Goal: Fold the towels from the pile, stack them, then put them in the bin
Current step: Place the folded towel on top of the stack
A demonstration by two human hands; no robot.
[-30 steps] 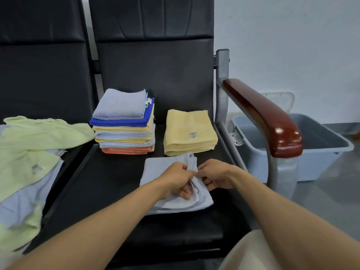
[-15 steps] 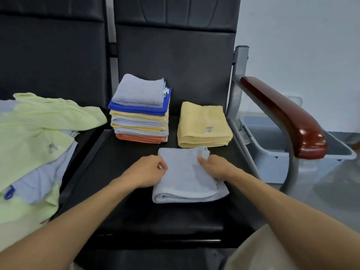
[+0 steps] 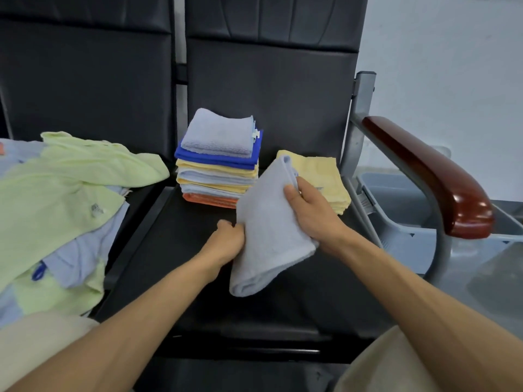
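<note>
Both of our hands have hold of the folded pale grey-blue terry towel (image 3: 268, 236). Our right hand (image 3: 314, 219) clamps its right edge, thumb laid across the top face and fingers tucked out of sight beneath. Our left hand (image 3: 226, 244) pinches the left edge with curled fingers. We carry the towel tilted above the black padded chair seat (image 3: 169, 250), its upper corner pointing toward the backrest and its rounded folded end hanging lowest, nearest us (whether that end brushes the seat we cannot tell). Behind it, at the rear of the same seat, stands the tall stack of folded towels (image 3: 220, 165) in orange, yellow, pale blue and royal blue, with a grey-blue one on top. Just to the right of that stack lies a folded pale yellow towel (image 3: 325, 174), partly hidden by the cloth we hold and by our right hand. On the neighbouring seat to our left sprawls the loose pile of unfolded light green and pale blue towels (image 3: 56, 193). To our right is the glossy dark red wooden armrest (image 3: 430, 176) on its grey metal frame. Past it, the grey plastic bin (image 3: 402, 230) sits on the floor beside the chair, well apart from the towel.
</note>
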